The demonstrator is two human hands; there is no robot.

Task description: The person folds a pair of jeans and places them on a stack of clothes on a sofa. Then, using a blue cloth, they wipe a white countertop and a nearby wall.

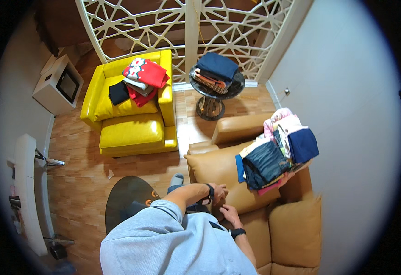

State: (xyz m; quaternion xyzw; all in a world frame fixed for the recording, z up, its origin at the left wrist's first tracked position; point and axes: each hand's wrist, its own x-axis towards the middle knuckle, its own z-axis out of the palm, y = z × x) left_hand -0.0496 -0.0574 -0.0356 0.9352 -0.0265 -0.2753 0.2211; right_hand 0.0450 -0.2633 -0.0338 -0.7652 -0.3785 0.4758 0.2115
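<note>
My left hand (218,193), with a dark band at its wrist, is over the near left corner of a tan leather sofa seat cushion (217,168). Its fingers are loosely bent and slightly apart. Just below it in the picture, my right hand (230,215) reaches in with its fingers partly extended, also wearing a dark wristband. No object shows in either hand. Whether the fingers press on the cushion is hard to tell. Beyond the hands, dark blue jeans (266,163) lie folded on a pile of clothes, beside a navy folded garment (303,145) and a pink garment (281,115).
A yellow armchair (131,132) holds a red patterned garment (147,73) and black folded cloth (118,92). Navy cloth (217,65) tops a stack on a round dark side table (236,90). Near my left side is a dark glass tabletop (123,202). A white lattice screen (191,41) stands behind.
</note>
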